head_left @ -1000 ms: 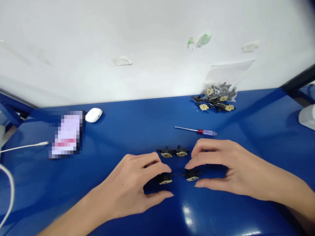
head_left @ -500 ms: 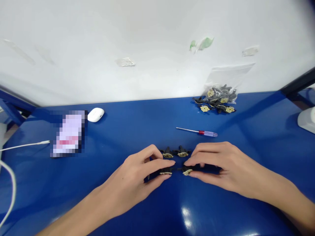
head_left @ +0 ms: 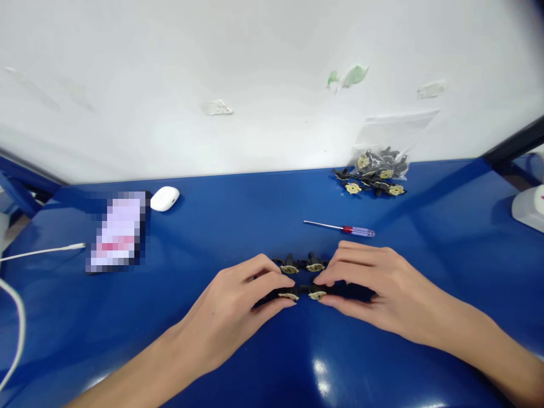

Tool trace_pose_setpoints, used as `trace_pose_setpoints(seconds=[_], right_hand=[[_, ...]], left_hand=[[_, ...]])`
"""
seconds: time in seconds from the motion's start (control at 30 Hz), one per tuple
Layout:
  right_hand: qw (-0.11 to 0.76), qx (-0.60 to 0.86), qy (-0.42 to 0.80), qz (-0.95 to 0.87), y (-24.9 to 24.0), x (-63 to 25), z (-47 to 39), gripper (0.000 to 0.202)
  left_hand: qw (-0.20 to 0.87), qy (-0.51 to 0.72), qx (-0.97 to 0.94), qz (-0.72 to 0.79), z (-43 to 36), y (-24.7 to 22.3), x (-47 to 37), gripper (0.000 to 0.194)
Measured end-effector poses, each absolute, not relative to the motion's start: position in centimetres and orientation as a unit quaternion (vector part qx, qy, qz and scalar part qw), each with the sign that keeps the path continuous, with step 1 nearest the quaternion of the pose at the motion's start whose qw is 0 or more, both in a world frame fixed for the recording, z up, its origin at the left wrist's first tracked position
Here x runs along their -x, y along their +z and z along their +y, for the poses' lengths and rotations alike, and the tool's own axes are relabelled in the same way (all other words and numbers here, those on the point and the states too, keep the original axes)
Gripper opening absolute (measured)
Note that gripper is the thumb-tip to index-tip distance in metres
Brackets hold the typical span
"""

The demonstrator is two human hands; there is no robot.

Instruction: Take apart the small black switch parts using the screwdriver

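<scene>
On the blue table, my left hand [head_left: 244, 297] pinches a small black part with a cream disc [head_left: 289, 294] between thumb and fingers. My right hand [head_left: 369, 280] grips a similar black part [head_left: 317, 294] just to the right of it. These two front parts nearly touch or touch; the fingers partly hide both. Directly behind them stand two more such parts, one on the left [head_left: 289, 266] and one on the right [head_left: 315, 264], close side by side.
A screwdriver [head_left: 359, 231] lies behind my right hand. Farther back are loose black parts [head_left: 353, 188] and a clear bag [head_left: 395, 127] holding more. At left are a blurred-out phone [head_left: 121, 226], white case [head_left: 165, 199] and cable [head_left: 46, 251]; a white container [head_left: 529, 208] stands far right.
The front right part has moved left in my right hand, closing the gap to the front left part. It now sits straighter, in line with the left one.
</scene>
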State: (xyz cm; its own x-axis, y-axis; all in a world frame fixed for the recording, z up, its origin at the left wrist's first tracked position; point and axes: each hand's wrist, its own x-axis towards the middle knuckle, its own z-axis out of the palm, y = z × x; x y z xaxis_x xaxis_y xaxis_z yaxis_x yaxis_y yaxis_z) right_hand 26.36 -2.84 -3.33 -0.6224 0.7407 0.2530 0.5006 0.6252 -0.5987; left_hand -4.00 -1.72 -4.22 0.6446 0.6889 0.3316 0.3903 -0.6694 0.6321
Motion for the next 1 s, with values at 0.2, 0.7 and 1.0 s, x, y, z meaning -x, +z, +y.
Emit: trace_pose_setpoints(seconds=[0.2, 0.7, 1.0], right_hand=[[0.241, 0.358, 0.240, -0.870, -3.3, -26.2, -2.8, 0.011], [0.219, 0.358, 0.241, -0.875, -2.8, -26.7, -2.6, 0.012], [0.293, 0.444, 0.209, -0.821, -2.7, -26.8, -2.1, 0.014]], left_hand=[[0.247, 0.288, -0.871, 0.312, -1.9, -4.5, 4.2, 0.019], [0.222, 0.288, -0.878, 0.313, -1.8, -3.6, 4.3, 0.025], [0.149, 0.322, -0.862, 0.362, -0.5, -2.6, 4.1, 0.023]])
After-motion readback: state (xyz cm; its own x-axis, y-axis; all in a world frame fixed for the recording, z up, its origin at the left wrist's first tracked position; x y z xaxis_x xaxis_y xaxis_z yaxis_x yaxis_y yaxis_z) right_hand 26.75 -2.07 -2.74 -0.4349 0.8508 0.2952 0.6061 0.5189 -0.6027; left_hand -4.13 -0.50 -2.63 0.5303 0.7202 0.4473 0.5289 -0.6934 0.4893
